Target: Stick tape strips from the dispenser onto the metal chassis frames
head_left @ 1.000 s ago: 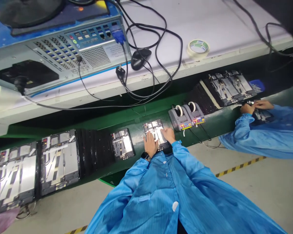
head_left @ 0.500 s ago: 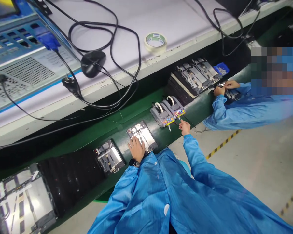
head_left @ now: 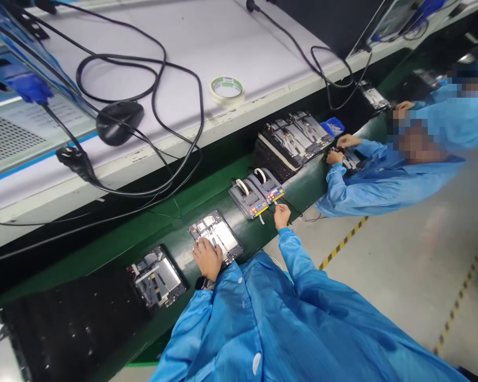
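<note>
My left hand (head_left: pixel 207 258) lies with its fingers spread over the lower left part of an opened tablet (head_left: pixel 230 240), whose silver inner plate and dark frame show. A dark watch is on that wrist. Two grey tape dispensers (head_left: pixel 247 202) with white rolls and lit coloured buttons stand to the right of this tablet. In front of the right-hand one, my right hand (head_left: pixel 282 216) is closed, its fingertips pinched at the end of a short white tape strip (head_left: pixel 276 202). Another strip (head_left: pixel 262 219) hangs from the left-hand dispenser.
Left of my hands lies another opened tablet (head_left: pixel 157 277), beside a long dark row of stacked panels (head_left: pixel 75 323). More opened tablets (head_left: pixel 297 138) are stacked beyond the dispensers. Co-workers in blue sit at the right, one handling parts (head_left: pixel 350 160). A shelf above holds cables, a mouse (head_left: pixel 119 122) and a tape roll (head_left: pixel 227 91).
My view has turned toward the right, so the scene sits further left. My right hand's fingertips are slightly nearer the dispenser's tape strip. My left hand stays on the tablet.
</note>
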A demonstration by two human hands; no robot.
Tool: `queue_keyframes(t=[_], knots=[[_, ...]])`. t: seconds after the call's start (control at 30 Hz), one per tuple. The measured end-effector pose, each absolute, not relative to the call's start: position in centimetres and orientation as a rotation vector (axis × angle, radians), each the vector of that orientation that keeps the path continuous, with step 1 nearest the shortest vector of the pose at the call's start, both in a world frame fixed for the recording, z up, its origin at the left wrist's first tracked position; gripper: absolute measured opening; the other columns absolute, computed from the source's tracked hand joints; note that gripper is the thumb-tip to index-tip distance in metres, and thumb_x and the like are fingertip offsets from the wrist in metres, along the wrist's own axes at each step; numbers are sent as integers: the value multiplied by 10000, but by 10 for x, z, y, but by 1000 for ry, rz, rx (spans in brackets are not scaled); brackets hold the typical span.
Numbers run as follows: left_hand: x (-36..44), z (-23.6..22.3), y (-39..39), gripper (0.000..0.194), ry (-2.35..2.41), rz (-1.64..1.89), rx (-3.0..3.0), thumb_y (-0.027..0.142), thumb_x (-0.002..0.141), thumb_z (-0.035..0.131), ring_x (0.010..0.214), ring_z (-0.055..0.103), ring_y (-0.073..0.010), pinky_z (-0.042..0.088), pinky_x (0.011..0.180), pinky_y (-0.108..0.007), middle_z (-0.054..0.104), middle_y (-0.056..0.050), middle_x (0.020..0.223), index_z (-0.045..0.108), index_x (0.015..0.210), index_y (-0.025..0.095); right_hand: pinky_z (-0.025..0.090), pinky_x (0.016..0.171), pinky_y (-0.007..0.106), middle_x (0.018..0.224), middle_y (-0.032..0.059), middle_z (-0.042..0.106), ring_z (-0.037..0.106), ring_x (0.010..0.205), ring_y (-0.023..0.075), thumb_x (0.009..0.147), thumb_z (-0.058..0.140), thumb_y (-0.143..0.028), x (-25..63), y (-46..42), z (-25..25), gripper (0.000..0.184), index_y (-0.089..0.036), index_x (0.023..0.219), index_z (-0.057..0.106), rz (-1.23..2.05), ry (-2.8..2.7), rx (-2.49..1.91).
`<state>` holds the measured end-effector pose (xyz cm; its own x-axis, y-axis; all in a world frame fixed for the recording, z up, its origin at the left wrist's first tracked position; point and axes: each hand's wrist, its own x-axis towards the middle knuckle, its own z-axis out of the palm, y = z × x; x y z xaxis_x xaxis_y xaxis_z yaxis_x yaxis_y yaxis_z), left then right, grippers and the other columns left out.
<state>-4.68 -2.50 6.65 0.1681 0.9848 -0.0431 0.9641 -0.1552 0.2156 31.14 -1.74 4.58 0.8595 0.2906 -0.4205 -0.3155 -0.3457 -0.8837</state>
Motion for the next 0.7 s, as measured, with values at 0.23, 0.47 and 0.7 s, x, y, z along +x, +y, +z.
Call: queue_keyframes(t=[0.23, 0.47, 0.7], knots=[[-46, 67, -25, 698, 1899, 123, 2233, 399, 973, 476, 1447, 379, -438, 356, 1173, -627, 453, -265, 1550, 402, 1559, 29, 530, 509, 180, 817, -24, 683, 672, 651, 115, 883, 637, -329, 316, -23, 32, 259, -229, 1068, 486, 584, 137, -1735], [-48, 64, -26, 688, 1887, 123, 2242, 399, 984, 463, 1445, 380, -438, 364, 1173, -614, 455, -261, 1552, 409, 1556, 22, 584, 575, 202, 849, -16, 698, 712, 724, 129, 815, 696, -217, 318, -1, 29, 364, -235, 1080, 446, 621, 198, -1647], [-50, 65, -26, 680, 1878, 153, 2208, 379, 973, 478, 1453, 371, -436, 341, 1184, -630, 446, -266, 1564, 421, 1557, 37, 561, 551, 213, 764, -44, 654, 656, 635, 119, 757, 780, -286, 322, 6, 25, 418, -232, 1008, 451, 502, 197, -1712]])
